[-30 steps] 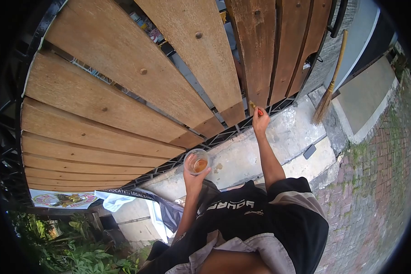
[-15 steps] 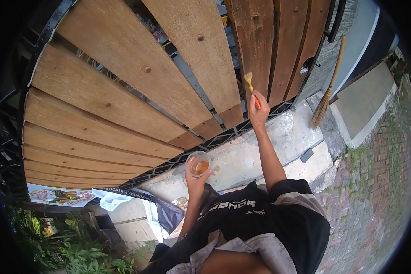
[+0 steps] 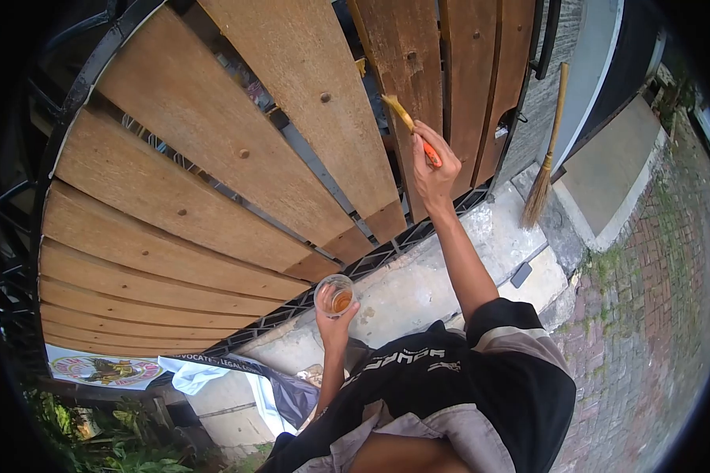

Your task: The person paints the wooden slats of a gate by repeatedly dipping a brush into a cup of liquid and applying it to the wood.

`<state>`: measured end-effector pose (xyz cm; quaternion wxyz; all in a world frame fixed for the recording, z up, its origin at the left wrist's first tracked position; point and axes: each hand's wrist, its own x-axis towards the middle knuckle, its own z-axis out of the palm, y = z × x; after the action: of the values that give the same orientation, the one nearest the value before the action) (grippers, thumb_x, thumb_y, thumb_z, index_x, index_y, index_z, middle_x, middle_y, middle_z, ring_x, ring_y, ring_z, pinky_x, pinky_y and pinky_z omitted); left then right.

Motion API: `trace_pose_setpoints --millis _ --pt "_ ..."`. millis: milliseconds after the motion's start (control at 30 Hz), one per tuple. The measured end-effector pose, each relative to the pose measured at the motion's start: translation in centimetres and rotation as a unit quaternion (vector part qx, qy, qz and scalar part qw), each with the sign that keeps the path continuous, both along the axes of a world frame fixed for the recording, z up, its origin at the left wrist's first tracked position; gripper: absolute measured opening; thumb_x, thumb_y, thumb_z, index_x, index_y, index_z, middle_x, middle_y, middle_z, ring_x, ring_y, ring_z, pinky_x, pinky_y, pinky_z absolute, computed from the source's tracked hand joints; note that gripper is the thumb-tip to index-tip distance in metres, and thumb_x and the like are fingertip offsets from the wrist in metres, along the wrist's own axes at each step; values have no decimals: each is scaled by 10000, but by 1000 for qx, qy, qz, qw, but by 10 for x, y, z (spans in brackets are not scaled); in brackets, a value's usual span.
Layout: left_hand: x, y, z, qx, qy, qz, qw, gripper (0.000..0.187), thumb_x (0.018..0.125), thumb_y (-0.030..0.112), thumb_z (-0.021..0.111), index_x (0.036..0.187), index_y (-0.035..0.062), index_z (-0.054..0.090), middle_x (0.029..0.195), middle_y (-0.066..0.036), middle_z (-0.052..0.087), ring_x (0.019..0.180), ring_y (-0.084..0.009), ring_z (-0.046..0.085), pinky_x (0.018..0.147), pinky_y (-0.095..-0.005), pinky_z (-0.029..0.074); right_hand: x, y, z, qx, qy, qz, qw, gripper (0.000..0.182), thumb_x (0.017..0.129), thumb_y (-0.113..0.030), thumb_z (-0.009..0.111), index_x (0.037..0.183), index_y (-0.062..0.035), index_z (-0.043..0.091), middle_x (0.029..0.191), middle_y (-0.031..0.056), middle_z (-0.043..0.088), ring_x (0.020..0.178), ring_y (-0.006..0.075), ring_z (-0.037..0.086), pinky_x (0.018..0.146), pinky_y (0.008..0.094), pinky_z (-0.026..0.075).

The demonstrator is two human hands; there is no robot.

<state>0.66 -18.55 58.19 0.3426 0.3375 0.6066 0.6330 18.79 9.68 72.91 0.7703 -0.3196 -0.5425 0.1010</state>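
Brush (image 3: 403, 116) is up in front of the gate (image 3: 185, 209), its bristles over the edge of a dark board (image 3: 406, 55), just beside the gap that parts it from a pale board (image 3: 312, 91); whether they touch the wood I cannot tell. The right hand (image 3: 436, 169) is closed on the brush's orange handle, thumb and fingers together, in front of the gate's dark part. The left hand (image 3: 335, 323) is wrapped around a clear cup (image 3: 335, 296), just off the gate's lower edge and well apart from the brush. Amber liquid (image 3: 341, 300) sits in the cup. The gate's boards fan out with gaps between them, dark brown at one end and tan over the rest; several tan ones carry a darker band at the gate's lower edge. A black frame (image 3: 126, 38) curves around the gate's tan end. Below the gate runs a concrete ledge (image 3: 394, 288), with a dark slab (image 3: 521, 274) lying on it. Just past the gate's dark end a broom (image 3: 538, 193) stands bristles down. A banner (image 3: 106, 369) is at the gate's tan end, near some plants (image 3: 118, 445). Brick paving (image 3: 639, 339) lies well apart from the gate
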Motion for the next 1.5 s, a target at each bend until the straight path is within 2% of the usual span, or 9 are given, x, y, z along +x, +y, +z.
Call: trace_pose_setpoints --millis 200,400,533,600,733,1000,1100,1333,1500 --pt "6 17 1 24 -3 -15 1000 852 693 -3 828 1400 -38 352 1374 -170 461 1275 -233 474 1073 -330 395 4 14 -28 24 -30 -9 999 138 871 -24 679 997 29 695 1006 172 720 927 268 710 833 329 543" --pt "11 25 5 30 0 -40 999 858 691 -6 826 1402 -47 348 1378 -178 458 1265 -243 483 1054 -332 417 20 6 -79 -171 -85 36 981 118 868 -49 678 946 37 696 966 158 721 873 278 710 766 340 550" --pt "7 31 6 26 23 -43 998 854 695 -9 820 1405 -48 347 1381 -181 456 1262 -241 485 1048 -331 421 25 8 -41 -120 61 85 987 153 907 -86 669 982 45 700 935 120 721 840 160 686 760 295 559" --pt "9 32 5 29 19 -45 998 849 697 -10 817 1404 -48 347 1381 -182 456 1261 -242 487 1047 -331 422 26 21 -30 -119 240 222 938 203 933 -113 656 1007 75 680 967 122 703 836 153 670 795 276 569" --pt "9 33 2 36 27 -41 998 831 699 8 818 1393 -40 362 1371 -174 472 1261 -248 493 1053 -345 422 30 47 -74 -231 298 254 890 267 943 -130 645 1035 121 639 971 180 670 898 244 690 835 348 600" --pt "4 25 -4 33 18 -24 999 809 698 29 823 1374 -33 383 1344 -170 494 1251 -249 507 1044 -352 438 39 40 -62 -181 419 336 824 275 962 -168 619 1028 99 629 1013 202 662 888 273 697 856 372 604" --pt "5 25 1 31 11 -38 999 857 687 0 828 1398 -51 352 1375 -185 460 1279 -243 467 1068 -336 399 40 44 -68 -220 97 77 967 225 941 -144 660 1027 61 694 966 134 713 872 163 677 807 276 545" --pt "5 25 -7 37 36 -20 998 806 702 35 822 1378 -26 387 1348 -170 488 1240 -247 512 1034 -354 442 31 16 24 -25 46 66 996 133 878 -76 690 957 28 714 953 145 733 892 206 711 796 292 536" --pt "6 25 1 55 39 -22 998 804 704 32 821 1379 -26 388 1353 -169 488 1240 -246 514 1034 -354 441 53 58 27 15 46 -138 989 120 875 -42 674 962 39 694 982 167 717 890 286 707 792 353 543"
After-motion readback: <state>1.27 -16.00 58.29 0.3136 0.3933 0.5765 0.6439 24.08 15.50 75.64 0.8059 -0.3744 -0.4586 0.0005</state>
